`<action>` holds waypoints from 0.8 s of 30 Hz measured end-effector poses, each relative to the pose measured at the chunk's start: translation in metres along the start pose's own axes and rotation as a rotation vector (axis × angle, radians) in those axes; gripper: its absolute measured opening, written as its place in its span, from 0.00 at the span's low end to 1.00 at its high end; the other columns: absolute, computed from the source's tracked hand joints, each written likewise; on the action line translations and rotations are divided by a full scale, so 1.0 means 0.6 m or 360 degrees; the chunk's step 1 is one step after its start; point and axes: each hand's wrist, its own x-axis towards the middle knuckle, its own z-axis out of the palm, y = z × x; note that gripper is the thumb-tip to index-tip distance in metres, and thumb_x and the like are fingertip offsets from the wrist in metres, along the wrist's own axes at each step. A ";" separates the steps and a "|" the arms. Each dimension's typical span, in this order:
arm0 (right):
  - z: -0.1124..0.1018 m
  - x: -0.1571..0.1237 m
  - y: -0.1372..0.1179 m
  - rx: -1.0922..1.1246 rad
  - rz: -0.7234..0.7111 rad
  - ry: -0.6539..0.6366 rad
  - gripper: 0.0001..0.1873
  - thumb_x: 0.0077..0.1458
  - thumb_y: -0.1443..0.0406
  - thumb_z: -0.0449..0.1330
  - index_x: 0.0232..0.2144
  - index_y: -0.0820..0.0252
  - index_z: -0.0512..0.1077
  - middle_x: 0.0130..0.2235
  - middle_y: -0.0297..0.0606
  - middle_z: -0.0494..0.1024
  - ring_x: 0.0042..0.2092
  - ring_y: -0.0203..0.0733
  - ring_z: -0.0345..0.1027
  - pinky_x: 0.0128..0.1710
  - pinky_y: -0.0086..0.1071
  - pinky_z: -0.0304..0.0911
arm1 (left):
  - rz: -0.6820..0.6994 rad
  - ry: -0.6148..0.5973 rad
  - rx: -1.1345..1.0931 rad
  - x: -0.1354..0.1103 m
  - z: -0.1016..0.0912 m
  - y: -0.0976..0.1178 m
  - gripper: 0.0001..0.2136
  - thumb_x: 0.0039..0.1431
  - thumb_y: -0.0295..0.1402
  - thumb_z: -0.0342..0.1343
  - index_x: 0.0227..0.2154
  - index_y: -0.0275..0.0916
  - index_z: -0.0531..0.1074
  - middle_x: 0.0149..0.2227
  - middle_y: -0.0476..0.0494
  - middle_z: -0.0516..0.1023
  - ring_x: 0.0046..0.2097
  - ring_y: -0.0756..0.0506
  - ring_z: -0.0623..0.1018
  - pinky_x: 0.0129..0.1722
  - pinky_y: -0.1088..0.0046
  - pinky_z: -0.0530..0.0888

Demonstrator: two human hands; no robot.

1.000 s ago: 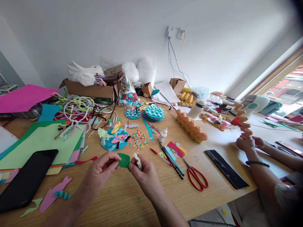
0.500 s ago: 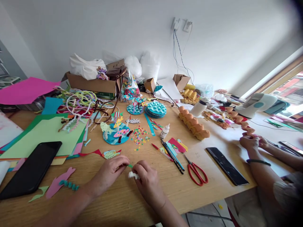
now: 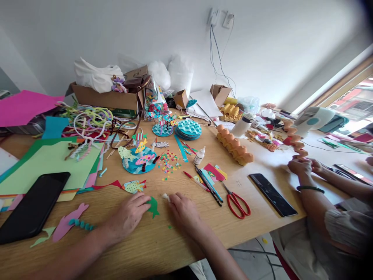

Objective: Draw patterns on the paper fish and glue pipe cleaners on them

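My left hand [image 3: 129, 215] rests low on the wooden table [image 3: 163, 249], fingers curled, its fingertips on a small green paper cutout [image 3: 153, 206]. My right hand [image 3: 183, 210] lies just to the right of it, fingers pinched on a small white fuzzy piece [image 3: 166, 196] at the tabletop. A spotted paper fish [image 3: 133, 187] lies just beyond my left hand. Further back stands a blue round base with paper fish [image 3: 139, 161] on it.
A black phone [image 3: 34, 206] lies on the left and another black phone [image 3: 272, 194] on the right. Red scissors [image 3: 237, 203], pens [image 3: 208, 186], a glue bottle [image 3: 199, 156], coloured paper sheets [image 3: 49, 167] and an egg carton strip [image 3: 234, 149] crowd the table. A person's hands [image 3: 303, 167] hold another carton strip at right.
Both my hands have dropped from above the table down onto it, bringing the green cutout and white piece to the surface. The spotted fish has come into sight behind them.
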 end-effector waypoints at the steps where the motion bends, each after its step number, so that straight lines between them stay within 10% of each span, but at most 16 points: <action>1: -0.003 0.002 0.003 -0.0017 0.0016 0.0015 0.09 0.66 0.70 0.53 0.38 0.57 0.74 0.41 0.43 0.80 0.40 0.43 0.75 0.36 0.31 0.59 | 0.0006 -0.0005 0.0025 -0.001 0.001 0.003 0.21 0.62 0.17 0.44 0.45 0.39 0.79 0.47 0.42 0.82 0.50 0.43 0.79 0.54 0.65 0.78; 8: -0.025 -0.016 0.034 -0.0246 0.0118 0.0039 0.10 0.65 0.68 0.56 0.36 0.59 0.78 0.44 0.47 0.81 0.47 0.52 0.74 0.45 0.40 0.64 | 0.0103 0.0078 0.0180 -0.015 0.021 0.010 0.17 0.68 0.23 0.46 0.51 0.43 0.76 0.47 0.45 0.82 0.50 0.44 0.80 0.53 0.69 0.77; 12: -0.045 -0.008 0.088 0.0043 0.0108 0.0444 0.08 0.60 0.65 0.61 0.40 0.58 0.78 0.48 0.47 0.80 0.50 0.52 0.73 0.53 0.43 0.64 | 0.0180 0.0157 0.0401 -0.030 0.033 0.006 0.14 0.71 0.32 0.49 0.53 0.46 0.75 0.51 0.47 0.82 0.50 0.45 0.81 0.52 0.75 0.77; 16: -0.075 0.048 0.159 0.0371 0.0454 0.1022 0.16 0.55 0.65 0.60 0.46 0.60 0.77 0.50 0.49 0.78 0.49 0.52 0.73 0.51 0.43 0.67 | 0.0165 0.0203 0.0368 -0.036 0.037 0.001 0.15 0.70 0.33 0.50 0.56 0.48 0.73 0.54 0.48 0.81 0.52 0.46 0.81 0.54 0.78 0.76; 24: -0.109 0.170 0.205 0.0523 0.0629 0.1040 0.16 0.46 0.65 0.63 0.40 0.62 0.77 0.40 0.45 0.81 0.41 0.50 0.74 0.40 0.36 0.65 | 0.0167 0.0169 0.0451 -0.040 0.044 -0.002 0.17 0.71 0.32 0.47 0.58 0.49 0.73 0.56 0.49 0.80 0.54 0.48 0.80 0.54 0.78 0.76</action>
